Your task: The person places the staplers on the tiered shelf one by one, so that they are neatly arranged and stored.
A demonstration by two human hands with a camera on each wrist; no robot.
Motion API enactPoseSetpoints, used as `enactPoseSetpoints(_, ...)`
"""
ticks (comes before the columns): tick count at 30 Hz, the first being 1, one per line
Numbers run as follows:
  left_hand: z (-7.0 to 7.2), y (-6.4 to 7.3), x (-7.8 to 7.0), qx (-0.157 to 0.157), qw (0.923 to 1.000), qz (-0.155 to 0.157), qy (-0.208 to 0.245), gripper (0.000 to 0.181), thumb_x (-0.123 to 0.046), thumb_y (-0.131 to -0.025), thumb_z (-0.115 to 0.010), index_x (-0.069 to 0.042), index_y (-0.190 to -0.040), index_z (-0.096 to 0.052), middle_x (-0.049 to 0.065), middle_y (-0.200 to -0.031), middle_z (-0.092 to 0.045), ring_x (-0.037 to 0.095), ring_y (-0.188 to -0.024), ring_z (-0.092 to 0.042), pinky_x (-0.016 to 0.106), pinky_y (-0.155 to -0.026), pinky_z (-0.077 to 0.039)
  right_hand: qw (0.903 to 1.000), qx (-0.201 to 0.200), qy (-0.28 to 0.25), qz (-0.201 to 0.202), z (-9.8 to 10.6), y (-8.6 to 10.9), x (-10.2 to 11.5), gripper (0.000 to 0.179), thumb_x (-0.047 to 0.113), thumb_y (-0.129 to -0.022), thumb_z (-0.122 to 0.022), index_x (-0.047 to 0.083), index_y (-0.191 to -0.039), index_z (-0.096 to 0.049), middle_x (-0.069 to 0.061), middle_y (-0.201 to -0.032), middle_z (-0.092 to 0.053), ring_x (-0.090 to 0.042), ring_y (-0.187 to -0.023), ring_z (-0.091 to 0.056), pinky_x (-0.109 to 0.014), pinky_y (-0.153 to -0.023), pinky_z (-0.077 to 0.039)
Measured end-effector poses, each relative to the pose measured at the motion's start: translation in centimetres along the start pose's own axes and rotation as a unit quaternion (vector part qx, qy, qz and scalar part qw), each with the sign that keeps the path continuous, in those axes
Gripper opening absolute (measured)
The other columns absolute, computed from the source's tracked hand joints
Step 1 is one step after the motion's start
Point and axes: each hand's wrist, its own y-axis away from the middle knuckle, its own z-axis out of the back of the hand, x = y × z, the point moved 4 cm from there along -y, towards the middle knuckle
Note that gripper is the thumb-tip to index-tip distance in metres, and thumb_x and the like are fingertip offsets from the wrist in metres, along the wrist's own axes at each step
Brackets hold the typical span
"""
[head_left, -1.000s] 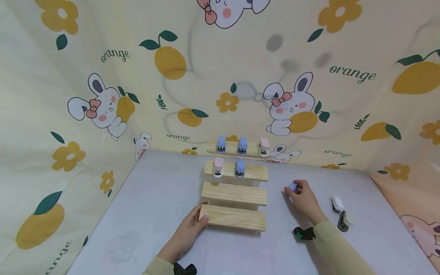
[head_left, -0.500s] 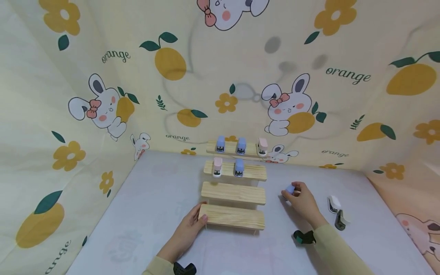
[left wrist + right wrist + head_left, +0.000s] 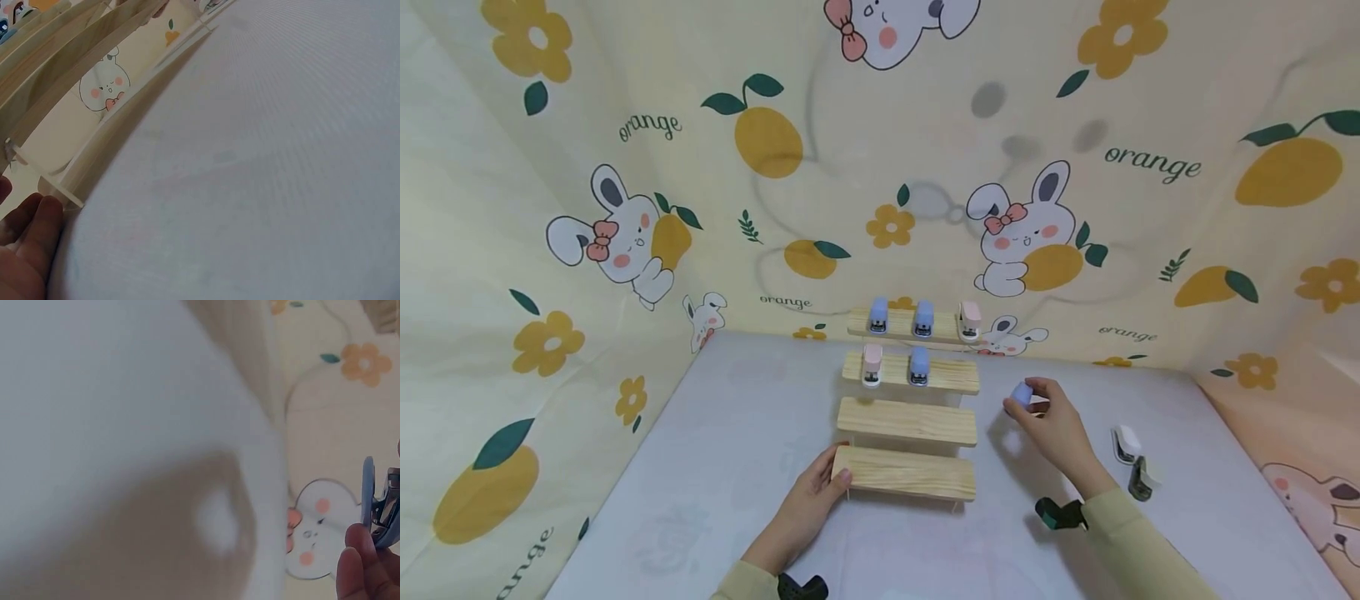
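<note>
A tiered wooden display shelf (image 3: 904, 473) stands on the table. My left hand (image 3: 805, 502) grips the left end of its lowest step, thumb on top; in the left wrist view its fingers (image 3: 45, 231) lie beside a thin shelf leg. To the shelf's right, my right hand (image 3: 1056, 433) pinches a small blue stapler (image 3: 1021, 395) above the table. The stapler's metal inside (image 3: 381, 512) shows in the right wrist view. On the top step sit two blue staplers (image 3: 923, 318) and a pink stapler (image 3: 969, 320). The second step bears a pink stapler (image 3: 872, 365) and a blue stapler (image 3: 918, 367).
Right of my right hand, a white stapler (image 3: 1126, 443) and a pale stapler with a darker base (image 3: 1142, 479) lie close together on the white table (image 3: 715, 433). A patterned cloth (image 3: 850, 167) hangs behind and at both sides.
My right hand has lifted the blue stapler off the table surface and moved slightly left toward the shelf. The left hand keeps its grip on the lowest step.
</note>
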Motion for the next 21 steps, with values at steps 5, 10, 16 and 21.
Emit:
enactPoseSetpoints(5,0.0,-0.1,0.1,-0.003,1.0,0.003,-0.009,0.071,-0.053,-0.093,-0.054,-0.018,-0.151,-0.032,0.006,-0.157,-0.027,0.025,-0.143,-0.024,0.04,-0.114,-0.024,0.9994,-0.012,-0.012,0.029,0.2,0.3,1.3,0.078,0.059,-0.085,-0.065,0.007,-0.138,-0.04,-0.015,-0.123,-0.052,-0.028,-0.104,-0.056,-0.037,-0.079,-0.055)
enactPoseSetpoints(10,0.0,-0.1,0.0,-0.001,1.0,-0.006,-0.002,0.071,-0.05,-0.094,-0.055,-0.014,-0.151,-0.032,0.007,-0.156,-0.028,0.025,-0.143,-0.024,0.04,-0.114,-0.024,0.9978,-0.023,-0.02,0.059,0.2,0.6,2.4,0.074,0.056,-0.085,-0.067,0.009,-0.137,-0.042,-0.012,-0.121,-0.054,-0.026,-0.1,-0.058,-0.034,-0.075,-0.054)
enactPoseSetpoints(16,0.0,-0.1,0.0,-0.001,1.0,-0.003,-0.004,0.072,-0.051,-0.094,-0.055,-0.014,-0.151,-0.031,0.007,-0.157,-0.028,0.025,-0.143,-0.024,0.039,-0.114,-0.024,0.9961,-0.033,-0.017,0.08,0.3,1.0,3.4,0.073,0.055,-0.085,-0.067,0.01,-0.135,-0.042,-0.01,-0.119,-0.054,-0.024,-0.097,-0.058,-0.029,-0.073,-0.054)
enactPoseSetpoints(21,0.0,-0.1,0.0,-0.003,0.9999,0.013,-0.004,0.074,-0.054,-0.093,-0.055,-0.016,-0.151,-0.031,0.007,-0.157,-0.028,0.025,-0.143,-0.024,0.041,-0.114,-0.024,0.9941,-0.039,-0.024,0.098,0.4,1.3,4.1,0.068,0.048,-0.087,-0.069,0.009,-0.135,-0.042,-0.01,-0.116,-0.055,-0.024,-0.095,-0.059,-0.026,-0.07,-0.053)
